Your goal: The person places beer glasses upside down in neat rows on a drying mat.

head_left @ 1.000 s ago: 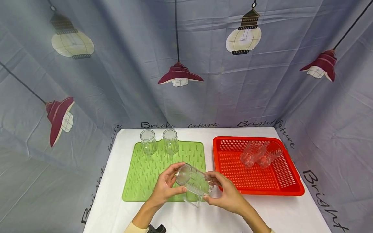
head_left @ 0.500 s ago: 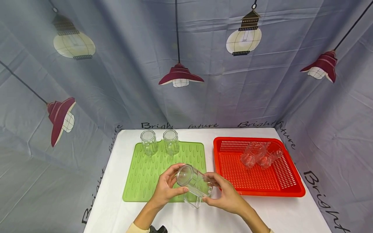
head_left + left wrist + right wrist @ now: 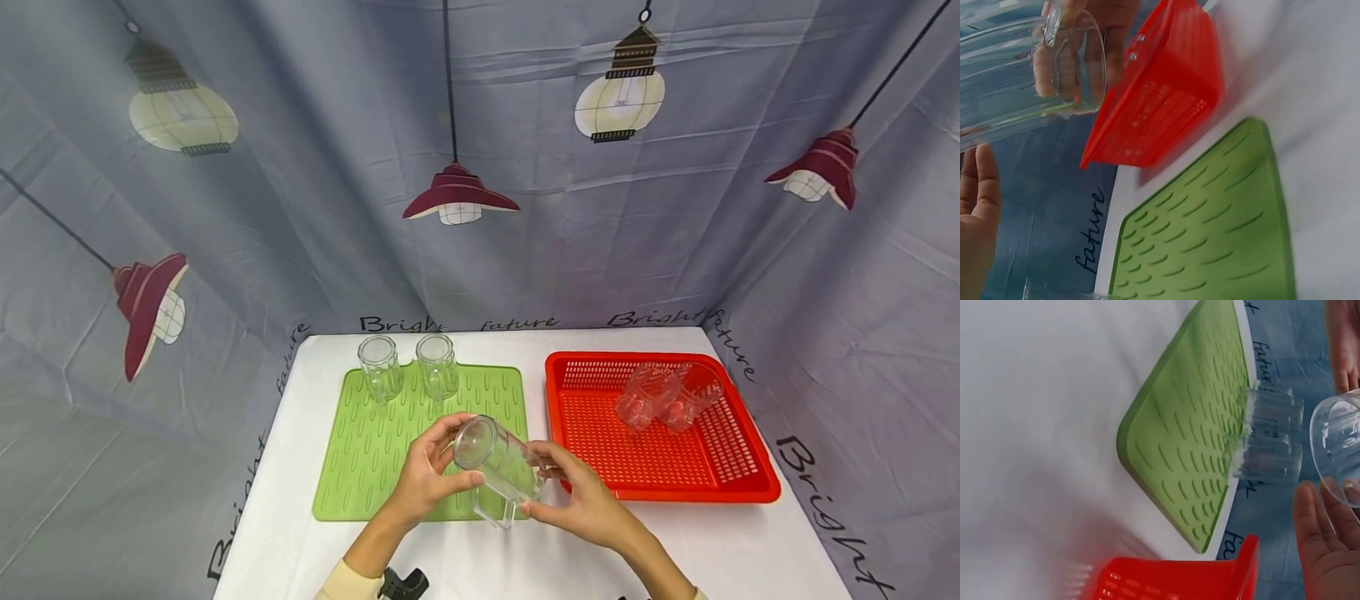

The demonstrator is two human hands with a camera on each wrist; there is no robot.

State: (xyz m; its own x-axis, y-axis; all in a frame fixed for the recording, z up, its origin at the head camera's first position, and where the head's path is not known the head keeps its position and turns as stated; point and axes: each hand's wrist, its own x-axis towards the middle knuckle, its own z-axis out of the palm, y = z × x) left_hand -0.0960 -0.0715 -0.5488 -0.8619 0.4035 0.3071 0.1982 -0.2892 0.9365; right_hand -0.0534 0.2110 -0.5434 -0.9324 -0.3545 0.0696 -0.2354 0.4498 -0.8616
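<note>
Hands set at opposite ends of one clear glass mug (image 3: 501,460): my left hand (image 3: 426,479) grips the upper-left end, thumb on the near side, while my right hand (image 3: 579,500) grips the lower-right end. The mug is raised off the white worktop (image 3: 510,567), between the two palms. Its long axis runs obliquely, from far left to near right; its handle (image 3: 491,521) points down and towards me. Which end is the mouth I cannot settle from the head view. The key relation is lateral: the mug overlies the near right corner of the green ribbed mat (image 3: 367,467), with my left hand the nearer to that mat and my right hand the nearer to the red plastic basket (image 3: 675,493). Two standing mugs (image 3: 437,367) occupy the mat's far edge, left of centre; two more glass vessels (image 3: 636,410) rest inside the basket, towards its right, their exact pose hard to read.
</note>
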